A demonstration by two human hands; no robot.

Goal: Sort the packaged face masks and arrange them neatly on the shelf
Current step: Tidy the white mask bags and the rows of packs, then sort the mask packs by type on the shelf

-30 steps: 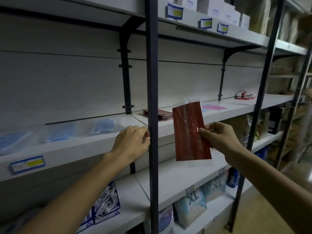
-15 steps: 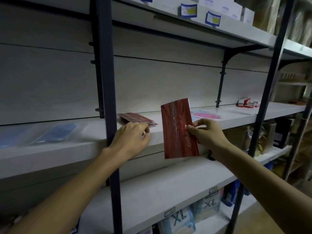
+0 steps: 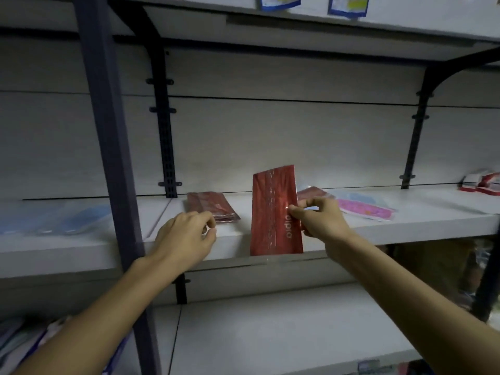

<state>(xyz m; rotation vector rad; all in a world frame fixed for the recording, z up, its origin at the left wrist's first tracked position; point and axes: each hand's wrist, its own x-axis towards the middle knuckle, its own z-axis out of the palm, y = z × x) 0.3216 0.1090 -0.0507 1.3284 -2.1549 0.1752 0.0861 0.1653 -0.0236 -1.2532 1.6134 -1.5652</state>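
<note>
My right hand (image 3: 320, 220) pinches a dark red packaged mask (image 3: 273, 212) by its right edge and holds it upright in front of the middle shelf (image 3: 405, 226). A small pile of the same red packs (image 3: 209, 205) lies flat on that shelf, just beyond my left hand (image 3: 185, 238). That hand hovers at the shelf's front edge with its fingers loosely curled and nothing in them. To the right lie another red pack (image 3: 313, 192), partly hidden behind the held one, and pink and light blue packs (image 3: 362, 208). Blue packs (image 3: 67, 219) rest on the left section.
A dark metal upright post (image 3: 113, 163) stands close on the left, between me and the shelf. Black brackets (image 3: 165, 131) run up the back wall. Red-and-white small boxes (image 3: 484, 182) sit at the far right. A bare lower shelf (image 3: 270, 334) lies below, and price labels (image 3: 280, 1) hang above.
The view has swung right and closer, so the post has slid left. Both hands have risen toward the red pile, and the held red pack stays upright in my right hand.
</note>
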